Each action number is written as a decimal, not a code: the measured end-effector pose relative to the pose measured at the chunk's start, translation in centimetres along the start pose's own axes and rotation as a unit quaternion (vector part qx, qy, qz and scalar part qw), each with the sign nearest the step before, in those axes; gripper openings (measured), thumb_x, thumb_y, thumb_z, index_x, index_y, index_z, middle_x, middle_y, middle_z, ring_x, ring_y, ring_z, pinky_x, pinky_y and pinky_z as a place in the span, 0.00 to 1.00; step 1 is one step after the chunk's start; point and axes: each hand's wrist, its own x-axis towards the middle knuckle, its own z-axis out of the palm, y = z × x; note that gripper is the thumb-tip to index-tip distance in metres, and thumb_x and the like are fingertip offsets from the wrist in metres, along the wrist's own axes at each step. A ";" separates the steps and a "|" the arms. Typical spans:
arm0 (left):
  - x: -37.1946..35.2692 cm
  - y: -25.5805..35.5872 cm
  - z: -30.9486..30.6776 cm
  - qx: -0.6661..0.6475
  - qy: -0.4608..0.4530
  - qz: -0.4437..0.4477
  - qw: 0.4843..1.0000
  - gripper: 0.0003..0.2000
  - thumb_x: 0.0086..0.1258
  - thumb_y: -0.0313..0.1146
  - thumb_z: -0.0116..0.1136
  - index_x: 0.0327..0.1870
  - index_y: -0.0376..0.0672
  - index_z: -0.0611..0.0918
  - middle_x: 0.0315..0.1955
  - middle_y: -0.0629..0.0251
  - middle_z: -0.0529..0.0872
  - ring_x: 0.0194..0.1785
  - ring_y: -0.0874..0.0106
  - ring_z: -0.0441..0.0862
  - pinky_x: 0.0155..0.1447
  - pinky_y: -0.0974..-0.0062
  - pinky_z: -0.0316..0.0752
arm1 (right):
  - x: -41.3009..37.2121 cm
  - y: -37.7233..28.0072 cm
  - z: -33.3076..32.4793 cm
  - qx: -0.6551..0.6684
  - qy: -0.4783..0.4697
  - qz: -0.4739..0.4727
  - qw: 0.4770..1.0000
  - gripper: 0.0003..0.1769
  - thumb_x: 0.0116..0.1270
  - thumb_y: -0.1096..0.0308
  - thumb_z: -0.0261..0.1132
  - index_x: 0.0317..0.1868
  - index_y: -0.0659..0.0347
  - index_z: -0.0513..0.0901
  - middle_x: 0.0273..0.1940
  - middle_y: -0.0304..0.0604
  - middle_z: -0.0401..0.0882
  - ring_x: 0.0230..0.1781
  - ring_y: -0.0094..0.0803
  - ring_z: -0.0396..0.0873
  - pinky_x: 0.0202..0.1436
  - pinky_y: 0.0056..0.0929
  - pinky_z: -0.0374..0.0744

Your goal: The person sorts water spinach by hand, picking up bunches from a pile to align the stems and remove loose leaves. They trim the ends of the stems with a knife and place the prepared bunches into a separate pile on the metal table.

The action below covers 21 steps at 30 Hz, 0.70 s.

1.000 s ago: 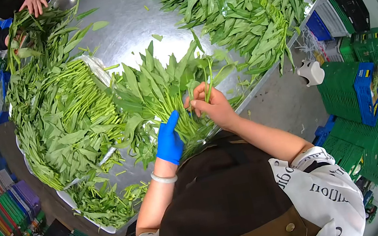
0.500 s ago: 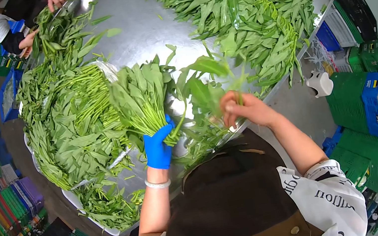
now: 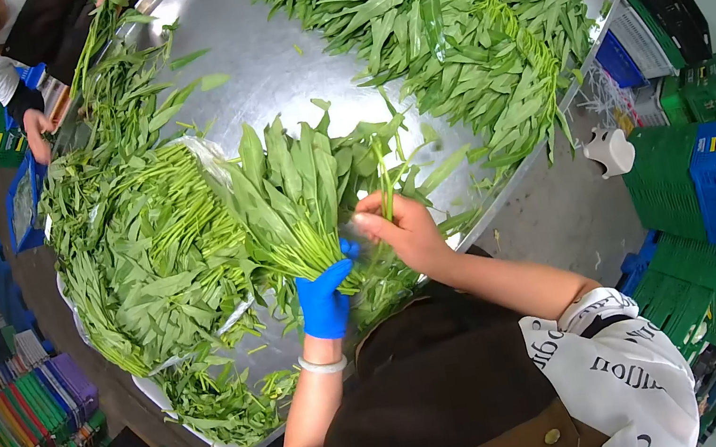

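I have the left hand (image 3: 326, 306) closed round the leafy-green bunch (image 3: 287, 209); right of that bunch, I have the right hand (image 3: 410, 233) pinching a thin stem (image 3: 382, 169).

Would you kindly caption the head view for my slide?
Gloved left hand grips a bunch of greens while the bare right hand holds stems beside it.

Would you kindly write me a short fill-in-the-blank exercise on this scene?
1. The person's glove is coloured ____.
2. The hand gripping the bunch of leafy greens is the person's ____ (left or right).
3. The large crate stack at mid-right is mostly ____.

Missing words: blue; left; green.
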 end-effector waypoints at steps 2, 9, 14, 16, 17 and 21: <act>-0.1 -0.1 0.1 0.030 -0.009 0.007 0.999 0.18 0.56 0.20 0.62 0.50 0.35 0.79 0.42 0.60 0.84 0.46 0.66 0.82 0.54 0.70 0.77 | 0.5 -0.3 0.4 -0.008 0.024 -0.011 1.000 0.08 0.63 0.71 0.70 0.39 0.65 0.81 0.33 0.36 0.79 0.32 0.21 0.75 0.38 0.22 0.74; 1.1 -0.1 -0.9 -0.081 0.055 -0.003 0.995 0.17 0.63 0.22 0.60 0.54 0.37 0.77 0.42 0.62 0.84 0.43 0.69 0.81 0.49 0.72 0.77 | -0.1 0.0 -0.7 -0.042 -0.108 0.039 0.993 0.07 0.64 0.70 0.69 0.35 0.63 0.80 0.30 0.36 0.79 0.29 0.22 0.75 0.36 0.23 0.73; 2.0 1.2 -2.8 -0.131 0.134 0.001 0.982 0.16 0.64 0.22 0.59 0.55 0.39 0.78 0.42 0.62 0.85 0.42 0.70 0.82 0.48 0.71 0.78 | -1.1 -2.0 -2.2 -0.104 -0.168 0.118 0.973 0.11 0.68 0.65 0.66 0.41 0.65 0.78 0.29 0.37 0.81 0.28 0.18 0.77 0.24 0.20 0.73; 1.6 2.2 -1.9 -0.099 0.112 0.056 0.987 0.19 0.65 0.21 0.59 0.58 0.39 0.76 0.44 0.61 0.85 0.43 0.70 0.82 0.48 0.70 0.79 | 0.3 2.0 -3.7 -0.077 -0.038 0.104 0.991 0.14 0.68 0.61 0.66 0.43 0.65 0.78 0.28 0.36 0.79 0.27 0.18 0.74 0.29 0.21 0.72; 1.6 2.3 -2.2 -0.097 0.113 0.064 0.987 0.21 0.65 0.20 0.58 0.60 0.39 0.74 0.47 0.60 0.83 0.43 0.70 0.81 0.49 0.70 0.79 | 1.1 2.0 -3.8 -0.063 0.025 0.093 0.993 0.16 0.68 0.59 0.66 0.43 0.66 0.78 0.27 0.35 0.77 0.27 0.18 0.72 0.32 0.22 0.72; 0.9 2.5 -2.0 -0.115 0.110 0.080 0.984 0.22 0.63 0.19 0.58 0.60 0.39 0.74 0.48 0.61 0.83 0.43 0.69 0.80 0.50 0.71 0.78 | 0.2 0.3 -4.1 0.010 0.020 0.063 0.998 0.13 0.74 0.63 0.57 0.46 0.66 0.76 0.26 0.34 0.75 0.25 0.17 0.67 0.30 0.22 0.68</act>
